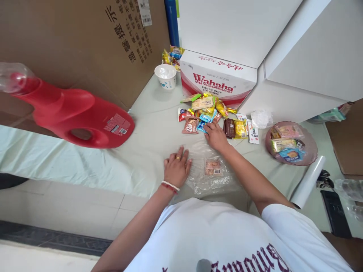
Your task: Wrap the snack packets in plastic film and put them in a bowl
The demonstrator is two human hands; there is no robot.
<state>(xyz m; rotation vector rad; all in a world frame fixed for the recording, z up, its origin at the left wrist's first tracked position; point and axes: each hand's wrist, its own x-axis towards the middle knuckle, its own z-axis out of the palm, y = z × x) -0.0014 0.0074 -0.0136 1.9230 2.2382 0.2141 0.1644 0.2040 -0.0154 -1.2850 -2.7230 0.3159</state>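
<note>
My left hand [177, 168] lies flat with its fingers spread, at the left edge of a sheet of clear plastic film [198, 181]. On the film rests a small pinkish snack packet [213, 167] with a barcode. My right hand [217, 136] reaches to the front of a snack pile, its fingers slightly apart and its fingertips touching a small blue snack packet [201, 126]. Just left of that is a brown-pink packet [190, 125]. To the right of the hand lie a dark brown packet [229, 128] and a yellow packet [240, 129].
A Wahaha carton [217, 81] stands behind the pile, beside a paper bowl [166, 76]. On the right are a pink translucent plate [311, 149] of snacks, a white roll [308, 183] and a black phone [336, 213]. A large red bottle [82, 117] is at left.
</note>
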